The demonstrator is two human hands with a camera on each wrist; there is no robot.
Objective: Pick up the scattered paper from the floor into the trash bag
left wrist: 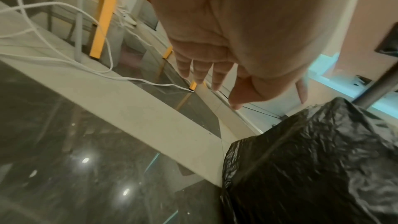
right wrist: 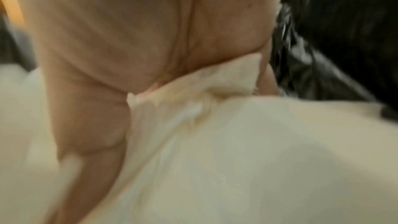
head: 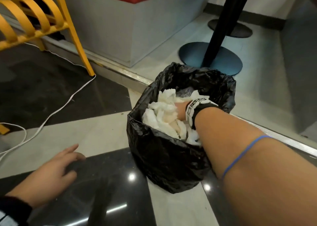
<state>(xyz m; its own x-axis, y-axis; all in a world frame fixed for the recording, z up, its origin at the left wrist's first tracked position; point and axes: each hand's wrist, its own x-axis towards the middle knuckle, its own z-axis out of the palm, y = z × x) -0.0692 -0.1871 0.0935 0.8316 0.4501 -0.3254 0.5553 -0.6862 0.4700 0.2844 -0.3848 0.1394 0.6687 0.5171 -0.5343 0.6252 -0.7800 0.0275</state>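
A black trash bag [head: 164, 157] stands open on the tiled floor, holding several crumpled white papers [head: 161, 116]. My right hand [head: 180, 108] reaches down into the bag's mouth and is sunk in the paper, so its fingers are hidden. In the blurred right wrist view the palm [right wrist: 129, 40] lies against white paper [right wrist: 237, 142], with the bag's wall [right wrist: 323, 40] at the right. My left hand [head: 56, 167] hovers low over the dark tile left of the bag, fingers spread and holding nothing. The left wrist view shows the same hand [left wrist: 215, 77] beside the bag [left wrist: 301, 168].
A yellow chair [head: 75, 33] stands at the upper left, and a white cable [head: 56, 109] runs across the floor below it. Behind the bag, past a metal floor strip [head: 130, 74], a black table pole [head: 223, 25] rises from a round base [head: 228, 61].
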